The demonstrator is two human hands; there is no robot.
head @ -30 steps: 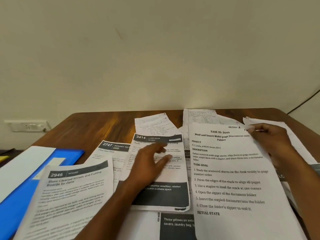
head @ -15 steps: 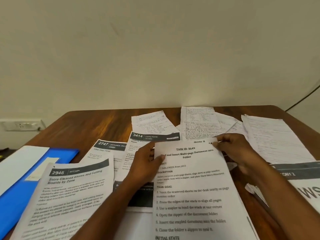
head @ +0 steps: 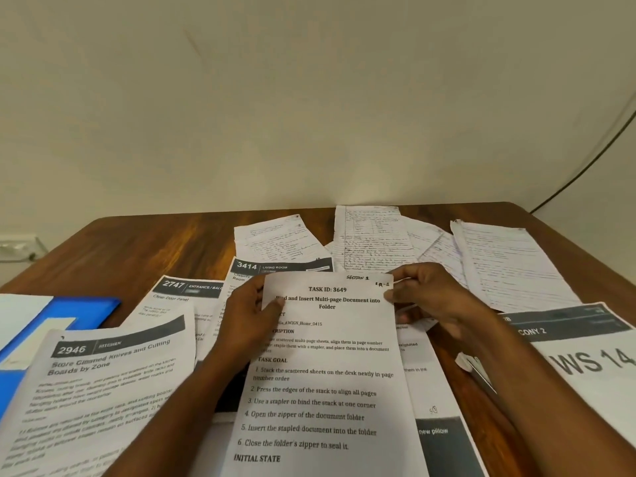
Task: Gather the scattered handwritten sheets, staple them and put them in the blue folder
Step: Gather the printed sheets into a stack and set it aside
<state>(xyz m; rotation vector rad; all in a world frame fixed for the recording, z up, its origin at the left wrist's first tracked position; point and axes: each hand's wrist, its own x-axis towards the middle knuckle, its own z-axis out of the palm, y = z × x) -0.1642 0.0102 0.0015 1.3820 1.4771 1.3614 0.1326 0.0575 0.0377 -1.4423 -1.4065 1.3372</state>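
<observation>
Holding the printed task sheet [head: 330, 366] up by its top corners: left hand [head: 247, 318] and right hand [head: 433, 297] both pinch it. Best to set it aside, clear of the handwritten sheets [head: 375, 239] fanned at the table's [head: 144, 249] far edge. Blue folder [head: 86, 309] lies at left. Since a second ago the sheet has slid leftward, uncovering handwritten pages.

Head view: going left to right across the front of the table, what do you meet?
blue folder → sheet 2946 → left hand → task sheet 3649 → right hand → sheet marked WS 14.
</observation>
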